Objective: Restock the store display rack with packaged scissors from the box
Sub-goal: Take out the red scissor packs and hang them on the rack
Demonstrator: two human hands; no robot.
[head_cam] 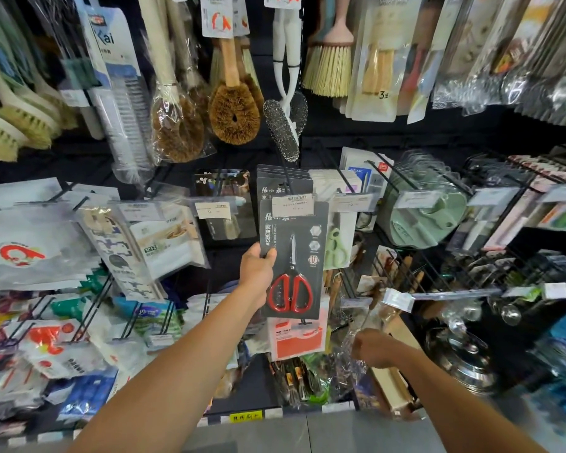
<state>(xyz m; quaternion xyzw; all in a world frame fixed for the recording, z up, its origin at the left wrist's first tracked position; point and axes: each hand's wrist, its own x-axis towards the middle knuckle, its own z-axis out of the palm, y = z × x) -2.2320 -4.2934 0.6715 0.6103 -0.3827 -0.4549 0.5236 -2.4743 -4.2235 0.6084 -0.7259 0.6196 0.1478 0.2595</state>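
Note:
A dark grey card pack of red-handled scissors (pixel 293 266) hangs at the front of a black peg hook (pixel 286 178), just under its price tag. My left hand (pixel 257 273) grips the pack's left edge, thumb on the front. Behind it on the same hook hang several matching scissor packs (pixel 283 183). My right hand (pixel 374 348) is lower right, fingers curled at crinkled clear plastic wrap (pixel 350 361) by a tan carton (pixel 394 384); what it holds is blurred.
Brushes (pixel 234 112) hang on the upper rack. Bagged goods (pixel 30 253) crowd the left hooks. Green scissors (pixel 335 246) hang right of my pack, a green round item (pixel 425 210) further right. Steel pots (pixel 464 358) sit lower right. Hook ends with price tags stick out toward me.

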